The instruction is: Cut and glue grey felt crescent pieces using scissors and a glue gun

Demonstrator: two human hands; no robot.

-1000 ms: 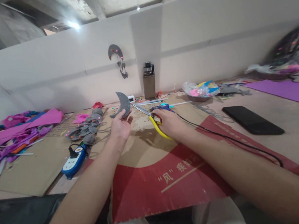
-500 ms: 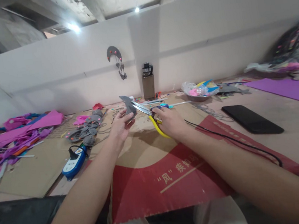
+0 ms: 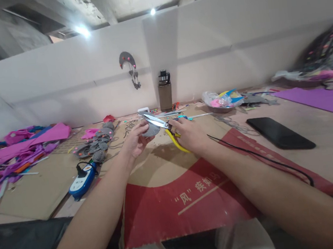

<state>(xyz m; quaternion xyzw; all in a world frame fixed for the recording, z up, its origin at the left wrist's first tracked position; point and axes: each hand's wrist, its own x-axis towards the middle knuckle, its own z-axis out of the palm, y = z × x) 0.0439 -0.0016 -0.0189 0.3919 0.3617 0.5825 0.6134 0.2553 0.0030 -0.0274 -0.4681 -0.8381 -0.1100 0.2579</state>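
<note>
My left hand (image 3: 137, 138) pinches a small piece of grey felt (image 3: 151, 131) between thumb and fingers, above the cardboard. In my right hand (image 3: 187, 133) are scissors (image 3: 158, 122) with yellow handles, gripped at the loops. Their silver blades point left and lie across the felt, close to my left fingertips. Whether the blades are fully closed I cannot tell. Under both hands lies a red and tan cardboard sheet (image 3: 156, 173) with white printed characters.
Coloured felt scraps (image 3: 28, 145) and grey felt ornaments (image 3: 97, 141) lie left, near a blue-white power strip (image 3: 83, 181). A dark bottle (image 3: 165, 95) stands at the wall under a hanging crescent ornament (image 3: 127, 60). Rightward are a bowl (image 3: 219, 109), a black phone (image 3: 280, 132) and purple felt (image 3: 309, 99).
My left hand has turned the felt, its pointed tip now lower and its rounded part facing me. The scissor blades have come closer together across it.
</note>
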